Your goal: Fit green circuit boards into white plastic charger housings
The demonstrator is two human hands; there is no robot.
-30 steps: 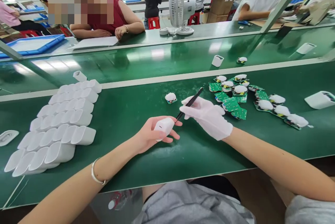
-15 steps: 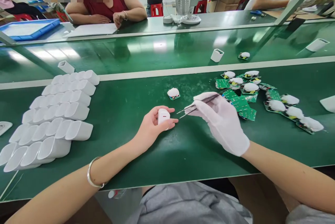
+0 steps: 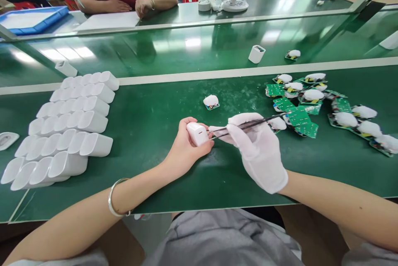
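Observation:
A white plastic housing [image 3: 198,134] with a small slot in its end face is held in my bare left hand [image 3: 183,147]. My right hand [image 3: 256,150], in a white glove, grips dark tweezers [image 3: 248,125]. The tweezer tips reach the right side of the housing, between the fingertips of my left hand; what they touch is hidden. Just beyond my hands a single circuit board with a white top [image 3: 211,102] lies on the green table. Several green circuit boards [image 3: 300,115] lie in a pile to the right of my gloved hand.
Rows of white housings [image 3: 96,144] stand at the left. A pale strip [image 3: 174,76] crosses the green surface [image 3: 149,112]. Beyond it are an upright housing [image 3: 256,54] and one board [image 3: 292,54]. Across the table a person sits with forearms resting near a fan [image 3: 234,5].
The housing has turned in my left hand, its slotted face now towards the right. The tweezers in my right hand have moved left, up to the housing. The whole view has shifted slightly.

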